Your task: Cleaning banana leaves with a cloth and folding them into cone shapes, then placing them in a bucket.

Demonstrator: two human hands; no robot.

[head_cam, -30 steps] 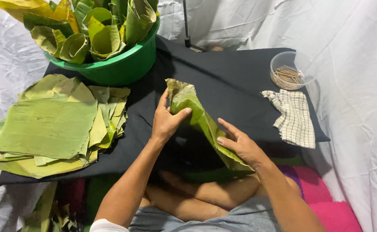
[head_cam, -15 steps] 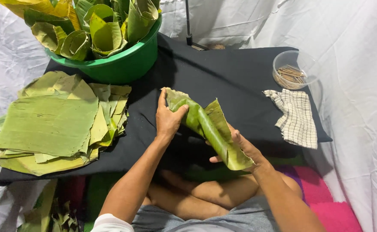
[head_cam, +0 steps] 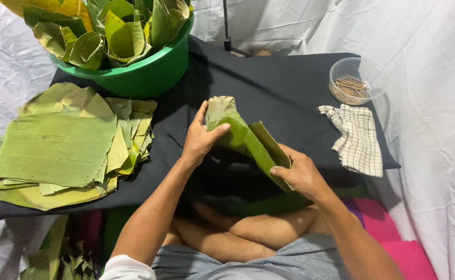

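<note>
Holding rolled banana leaf (head_cam: pixel 243 139) at both ends: left hand (head_cam: pixel 200 139) closed on upper end, right hand (head_cam: pixel 300 173) closed on lower end; long axis slanting down-right, just right of leaf stack (head_cam: pixel 56 148).

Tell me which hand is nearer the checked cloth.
Right. The right hand grips the rolled leaf just left of the checked cloth; the left hand holds the leaf's far end, farther away.

1. Banana leaf (head_cam: pixel 243 137): was open and flat, now rolled tighter into a tube.
2. Right hand (head_cam: pixel 300 176): shifted from on top of the leaf to gripping its lower end.
3. Left hand (head_cam: pixel 200 140): thumb now wrapped over the upper end.
</note>
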